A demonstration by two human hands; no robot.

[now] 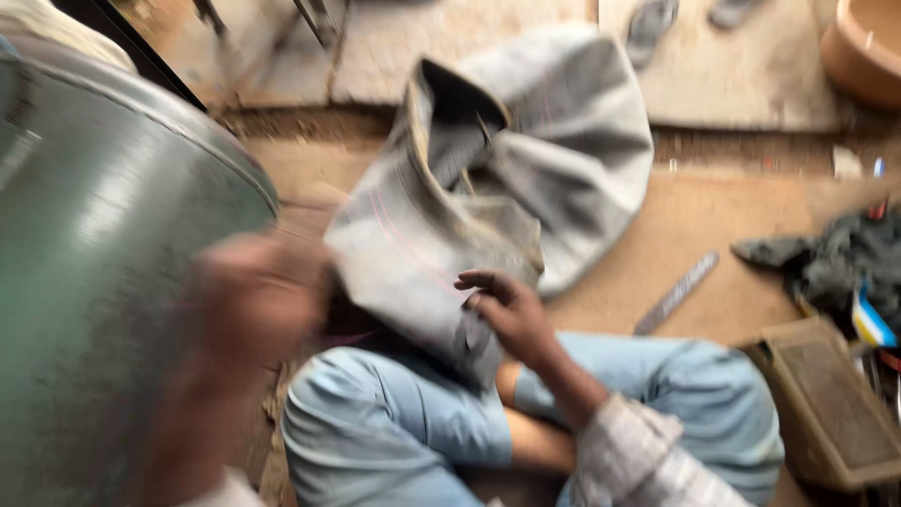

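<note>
A large grey rubber inner tube (526, 178) lies folded on the ground and across my lap. My right hand (507, 310) grips its lower edge near a dark patch, fingers curled over the rubber. My left hand (258, 300) is raised at the tube's left edge and is blurred by motion; whether it holds anything cannot be told. My legs in light blue trousers (404, 422) are crossed under the tube.
A big dark green metal drum (103, 272) fills the left side. A flat metal file (678, 292) lies on the sandy floor to the right. Dark rags (835, 258), a worn box (831, 408), a tan basin (863, 47) and sandals (652, 23) lie beyond.
</note>
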